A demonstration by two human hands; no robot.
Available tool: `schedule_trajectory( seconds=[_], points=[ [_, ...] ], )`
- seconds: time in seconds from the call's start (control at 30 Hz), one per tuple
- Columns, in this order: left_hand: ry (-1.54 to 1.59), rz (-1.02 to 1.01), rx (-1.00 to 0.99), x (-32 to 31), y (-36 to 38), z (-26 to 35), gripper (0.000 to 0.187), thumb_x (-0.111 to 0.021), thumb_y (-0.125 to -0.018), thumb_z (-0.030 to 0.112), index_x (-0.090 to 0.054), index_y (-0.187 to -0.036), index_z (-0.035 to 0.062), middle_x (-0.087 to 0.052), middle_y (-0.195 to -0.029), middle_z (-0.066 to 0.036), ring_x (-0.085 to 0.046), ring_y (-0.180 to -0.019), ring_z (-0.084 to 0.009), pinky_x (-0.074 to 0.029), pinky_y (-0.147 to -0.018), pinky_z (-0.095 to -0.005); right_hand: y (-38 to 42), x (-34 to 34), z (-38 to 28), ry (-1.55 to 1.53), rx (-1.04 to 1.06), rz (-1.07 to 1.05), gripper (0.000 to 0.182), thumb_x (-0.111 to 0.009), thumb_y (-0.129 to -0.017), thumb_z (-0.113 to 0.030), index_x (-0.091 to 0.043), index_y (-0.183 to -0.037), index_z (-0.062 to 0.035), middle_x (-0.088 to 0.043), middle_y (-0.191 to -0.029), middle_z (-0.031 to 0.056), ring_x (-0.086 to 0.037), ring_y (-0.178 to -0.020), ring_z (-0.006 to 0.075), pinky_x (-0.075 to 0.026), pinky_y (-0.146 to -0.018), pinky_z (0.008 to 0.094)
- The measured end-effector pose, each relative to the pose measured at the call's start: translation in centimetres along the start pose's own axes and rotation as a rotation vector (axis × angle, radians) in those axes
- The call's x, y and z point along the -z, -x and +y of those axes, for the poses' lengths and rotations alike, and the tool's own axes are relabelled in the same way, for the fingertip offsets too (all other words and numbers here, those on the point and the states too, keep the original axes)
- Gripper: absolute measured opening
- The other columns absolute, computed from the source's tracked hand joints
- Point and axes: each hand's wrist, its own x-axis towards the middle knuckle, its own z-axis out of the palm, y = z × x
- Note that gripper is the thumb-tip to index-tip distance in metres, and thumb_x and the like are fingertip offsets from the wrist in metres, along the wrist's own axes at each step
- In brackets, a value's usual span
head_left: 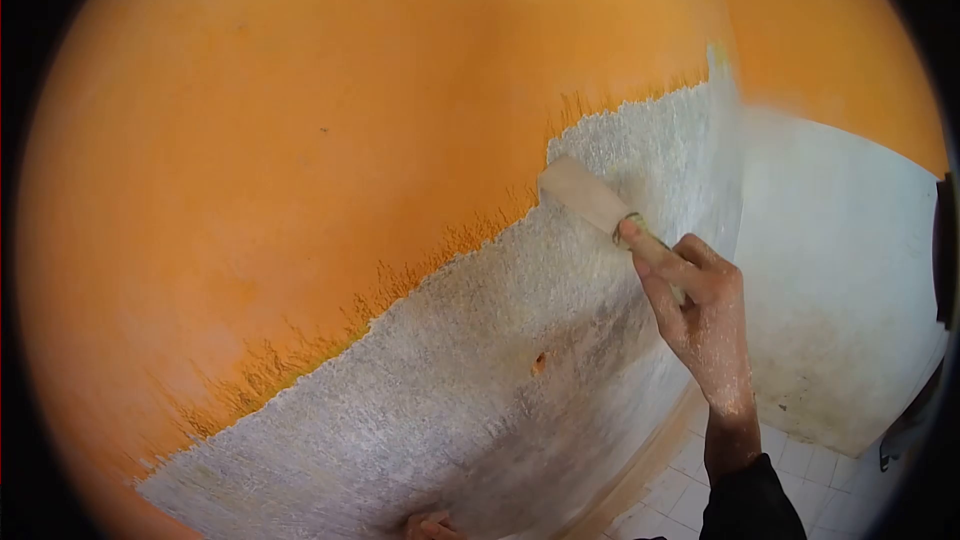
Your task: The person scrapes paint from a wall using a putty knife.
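Note:
My right hand (705, 290) is wrapped round the handle of a scraper (588, 192) with a broad flat blade, index finger stretched along the handle. The blade lies against the wall, its front edge at the ragged border between the orange paint (300, 160) and the bare grey surface (470, 340). White dust speckles the hand and wrist. At the bottom edge, a small part of my left hand (432, 525) shows close to the grey surface; most of it is cut off, and its grip is not visible.
An adjoining wall (840, 270) meets this one at the right corner, orange above and whitish below. Pale floor tiles (690, 480) lie at lower right. A small orange-brown spot (539, 364) marks the grey surface. Something dark (945, 250) stands at the far right edge.

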Motion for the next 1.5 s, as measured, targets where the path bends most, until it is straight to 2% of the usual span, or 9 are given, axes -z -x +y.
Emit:
schedule_trajectory(
  seconds=[0.13,0.3,0.53,0.63,0.97,1.07,1.17,1.37,1.5],
  points=[
    [-0.041,0.040,-0.116,-0.7,0.7,-0.3,0.046,-0.042,-0.103,0.026,-0.054,-0.062,0.0076,-0.050,-0.055,-0.004,-0.042,-0.045,-0.0167,-0.034,-0.045,-0.0303,0.7,-1.1,0.7,-0.033,-0.001,-0.033,0.038,-0.066,-0.090,-0.005,-0.067,-0.126,-0.0186,-0.040,-0.064,0.0022,-0.034,-0.056,0.0103,-0.031,-0.047,0.0281],
    [-0.076,0.019,-0.170,-1.3,0.6,0.0,0.055,-0.042,-0.103,0.022,-0.047,-0.049,0.0102,-0.042,-0.044,-0.001,-0.032,-0.034,-0.0140,-0.028,-0.036,-0.0282,-0.7,-0.5,0.5,0.003,-0.003,-0.064,0.045,-0.066,-0.089,-0.004,-0.063,-0.131,-0.0214,-0.039,-0.062,0.0048,-0.039,-0.054,0.0133,-0.040,-0.049,0.0311],
    [-0.088,0.072,-0.218,-1.5,1.6,-0.7,0.049,-0.042,-0.101,0.023,-0.060,-0.058,0.0079,-0.057,-0.053,-0.007,-0.050,-0.043,-0.0206,-0.045,-0.043,-0.0356,-0.4,-1.1,-0.3,-0.049,-0.031,-0.054,0.043,-0.066,-0.089,-0.005,-0.065,-0.129,-0.0205,-0.040,-0.063,0.0049,-0.040,-0.054,0.0130,-0.040,-0.049,0.0304],
    [-0.061,0.074,-0.152,-2.0,1.0,0.4,0.049,-0.042,-0.101,0.023,-0.061,-0.059,0.0071,-0.058,-0.055,-0.008,-0.050,-0.043,-0.0219,-0.046,-0.043,-0.0365,-0.1,-0.5,0.0,0.008,-0.068,-0.081,0.042,-0.066,-0.089,-0.005,-0.065,-0.128,-0.0203,-0.041,-0.064,0.0049,-0.041,-0.053,0.0125,-0.039,-0.047,0.0301],
    [-0.162,-0.040,-0.181,-1.0,3.7,-2.6,0.043,-0.036,-0.101,0.025,-0.056,-0.067,0.0084,-0.055,-0.058,-0.008,-0.051,-0.048,-0.0255,-0.036,-0.045,-0.0355,-0.4,-0.3,1.2,-0.065,-0.016,-0.080,0.041,-0.067,-0.088,-0.004,-0.067,-0.126,-0.0191,-0.043,-0.061,0.0052,-0.037,-0.050,0.0124,-0.036,-0.045,0.0302],
    [-0.127,-0.028,-0.117,-1.5,2.8,-1.2,0.045,-0.036,-0.097,0.018,-0.049,-0.055,0.0118,-0.050,-0.052,-0.007,-0.046,-0.042,-0.0284,-0.033,-0.041,-0.0382,-1.8,0.7,0.2,-0.025,-0.017,-0.063,0.042,-0.067,-0.088,-0.004,-0.066,-0.127,-0.0191,-0.043,-0.061,0.0050,-0.038,-0.051,0.0119,-0.035,-0.046,0.0297],
    [-0.386,0.054,-0.282,-1.7,3.6,-2.7,0.047,-0.038,-0.097,0.021,-0.047,-0.052,0.0120,-0.047,-0.049,-0.005,-0.047,-0.042,-0.0275,-0.033,-0.041,-0.0374,-0.8,-0.1,0.5,-0.044,-0.055,-0.070,0.042,-0.067,-0.089,-0.006,-0.065,-0.128,-0.0204,-0.043,-0.062,0.0061,-0.039,-0.051,0.0140,-0.037,-0.048,0.0311],
    [-0.111,-0.004,-0.153,-1.9,2.3,-1.1,0.046,-0.038,-0.096,0.020,-0.050,-0.053,0.0119,-0.046,-0.049,-0.004,-0.047,-0.042,-0.0258,-0.033,-0.042,-0.0372,-1.1,-0.1,0.7,-0.023,0.000,-0.100,0.043,-0.067,-0.087,-0.004,-0.065,-0.127,-0.0189,-0.041,-0.062,0.0084,-0.043,-0.051,0.0187,-0.040,-0.050,0.0339],
    [-0.120,0.026,-0.119,-2.3,2.2,-0.8,0.048,-0.036,-0.098,0.021,-0.050,-0.053,0.0121,-0.043,-0.047,-0.005,-0.046,-0.041,-0.0256,-0.033,-0.042,-0.0374,-2.2,0.9,-0.2,-0.003,-0.019,-0.071,0.043,-0.067,-0.087,-0.003,-0.066,-0.127,-0.0188,-0.042,-0.062,0.0066,-0.042,-0.049,0.0157,-0.040,-0.048,0.0333]
  ],
)
